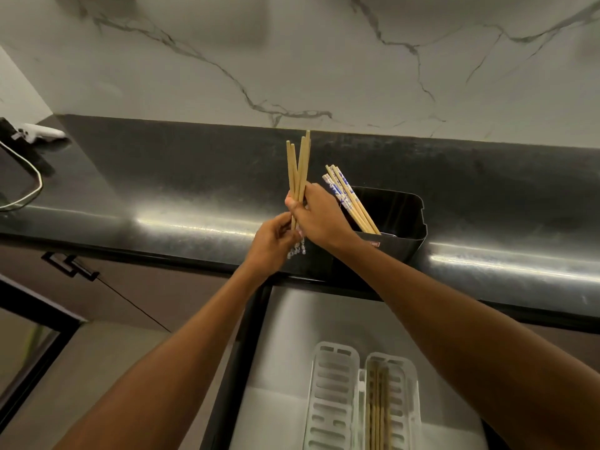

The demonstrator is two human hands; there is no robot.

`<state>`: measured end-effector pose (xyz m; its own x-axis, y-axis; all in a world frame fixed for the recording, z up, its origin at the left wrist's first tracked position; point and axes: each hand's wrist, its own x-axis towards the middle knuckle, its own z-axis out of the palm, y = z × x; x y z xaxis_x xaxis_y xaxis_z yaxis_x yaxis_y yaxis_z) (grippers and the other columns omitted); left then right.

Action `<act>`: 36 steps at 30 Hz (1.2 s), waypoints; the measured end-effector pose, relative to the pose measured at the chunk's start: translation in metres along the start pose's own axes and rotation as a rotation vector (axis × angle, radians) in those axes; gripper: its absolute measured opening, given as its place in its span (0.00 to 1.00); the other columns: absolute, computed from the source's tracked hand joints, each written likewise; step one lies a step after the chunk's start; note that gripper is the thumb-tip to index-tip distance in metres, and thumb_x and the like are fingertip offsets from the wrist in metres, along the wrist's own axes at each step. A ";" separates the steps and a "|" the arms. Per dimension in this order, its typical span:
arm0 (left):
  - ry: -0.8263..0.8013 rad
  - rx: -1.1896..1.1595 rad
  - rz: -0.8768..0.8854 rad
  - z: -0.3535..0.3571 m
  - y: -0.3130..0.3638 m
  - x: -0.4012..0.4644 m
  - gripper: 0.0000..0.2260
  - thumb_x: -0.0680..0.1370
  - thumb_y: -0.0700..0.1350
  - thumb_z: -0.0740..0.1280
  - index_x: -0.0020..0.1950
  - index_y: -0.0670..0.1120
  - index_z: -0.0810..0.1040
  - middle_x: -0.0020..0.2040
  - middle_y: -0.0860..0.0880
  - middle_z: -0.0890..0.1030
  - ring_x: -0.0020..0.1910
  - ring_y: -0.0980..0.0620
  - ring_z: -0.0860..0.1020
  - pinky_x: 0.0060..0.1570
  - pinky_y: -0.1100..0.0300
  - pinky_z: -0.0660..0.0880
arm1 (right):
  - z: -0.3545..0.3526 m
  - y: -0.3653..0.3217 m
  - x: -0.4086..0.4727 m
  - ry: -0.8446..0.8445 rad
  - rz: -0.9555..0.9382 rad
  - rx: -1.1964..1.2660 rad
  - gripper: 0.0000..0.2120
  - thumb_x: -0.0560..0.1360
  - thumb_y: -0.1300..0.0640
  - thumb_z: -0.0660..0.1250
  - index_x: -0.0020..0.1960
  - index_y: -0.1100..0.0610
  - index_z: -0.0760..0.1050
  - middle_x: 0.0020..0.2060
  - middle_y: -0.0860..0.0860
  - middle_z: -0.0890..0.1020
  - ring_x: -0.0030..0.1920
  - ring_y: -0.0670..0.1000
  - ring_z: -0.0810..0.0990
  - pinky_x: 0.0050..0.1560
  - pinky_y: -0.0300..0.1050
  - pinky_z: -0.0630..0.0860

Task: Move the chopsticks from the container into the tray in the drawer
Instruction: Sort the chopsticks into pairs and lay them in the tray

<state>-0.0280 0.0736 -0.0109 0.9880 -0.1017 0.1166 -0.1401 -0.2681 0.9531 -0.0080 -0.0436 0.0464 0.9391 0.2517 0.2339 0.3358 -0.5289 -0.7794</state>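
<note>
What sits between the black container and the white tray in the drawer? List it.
In the head view, between the black container and the white tray: the counter edge, the right forearm, and bare drawer liner.

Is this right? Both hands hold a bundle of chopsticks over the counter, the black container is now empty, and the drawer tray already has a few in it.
Not quite. In the head view the container still holds several chopsticks. The rest stands.

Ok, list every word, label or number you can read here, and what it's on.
None can be read.
Red label on the container: too small and blurred.
Blue print on the chopsticks in the container: a pattern or characters, cannot tell.
</note>
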 end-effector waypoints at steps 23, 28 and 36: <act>0.181 0.308 -0.075 0.023 -0.030 -0.003 0.08 0.75 0.37 0.66 0.38 0.48 0.76 0.32 0.43 0.80 0.28 0.49 0.73 0.32 0.48 0.75 | 0.025 0.032 -0.010 0.008 0.105 -0.009 0.08 0.79 0.55 0.62 0.47 0.59 0.69 0.38 0.52 0.76 0.40 0.52 0.78 0.42 0.46 0.77; 0.170 0.314 -0.094 0.026 -0.031 -0.005 0.07 0.77 0.38 0.65 0.39 0.47 0.76 0.34 0.40 0.81 0.34 0.39 0.79 0.35 0.44 0.76 | 0.027 0.032 -0.012 -0.019 0.112 -0.020 0.06 0.80 0.55 0.60 0.48 0.55 0.64 0.39 0.51 0.74 0.40 0.51 0.77 0.43 0.47 0.77; 0.096 0.211 -0.083 0.021 -0.036 -0.009 0.05 0.78 0.42 0.66 0.49 0.45 0.81 0.40 0.43 0.84 0.41 0.43 0.81 0.43 0.48 0.79 | 0.029 0.042 -0.016 0.021 0.108 -0.005 0.07 0.80 0.56 0.60 0.45 0.56 0.64 0.36 0.53 0.75 0.34 0.50 0.75 0.32 0.36 0.69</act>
<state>-0.0336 0.0645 -0.0520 0.9970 0.0181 0.0756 -0.0584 -0.4674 0.8821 -0.0115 -0.0462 -0.0072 0.9713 0.1757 0.1606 0.2325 -0.5559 -0.7981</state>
